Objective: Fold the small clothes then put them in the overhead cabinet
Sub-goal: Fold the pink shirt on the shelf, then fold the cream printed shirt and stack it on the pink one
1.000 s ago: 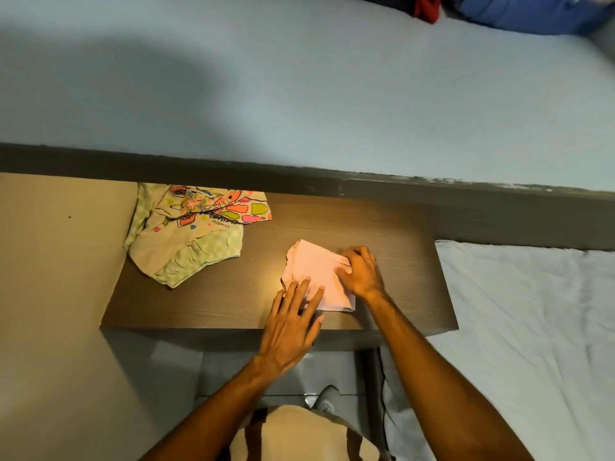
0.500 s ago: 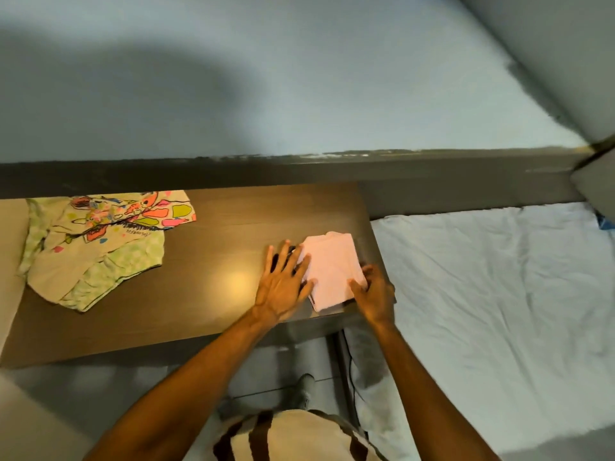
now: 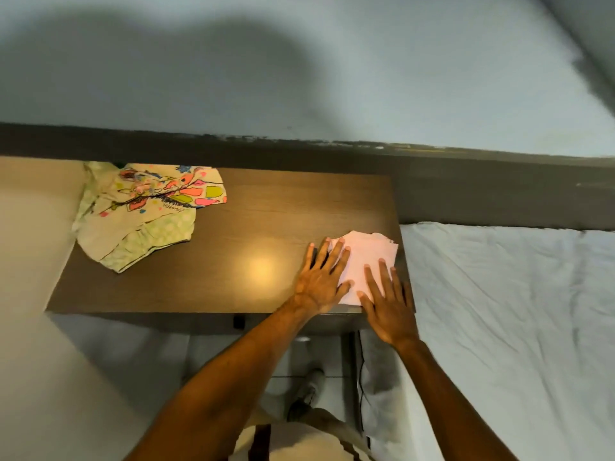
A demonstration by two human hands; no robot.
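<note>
A small pink garment [image 3: 366, 257], folded into a rectangle, lies at the right end of the brown wooden table [image 3: 233, 247]. My left hand [image 3: 322, 277] rests flat on its left edge, fingers spread. My right hand [image 3: 386, 301] lies flat on its lower right part, fingers apart. Neither hand grips the cloth. A second small garment [image 3: 146, 211], cream and green with a bright cartoon print, lies unfolded and rumpled at the table's far left corner. The overhead cabinet is out of view.
A bed with a white sheet [image 3: 506, 311] adjoins the table on the right. A dark ledge [image 3: 299, 151] and a pale wall run behind the table. Below the table edge are the floor and my shoe [image 3: 309, 390].
The pink garment has slid from the table's middle to its right end. My right hand has gone from pinching its edge to lying flat on it. The view has swung about.
</note>
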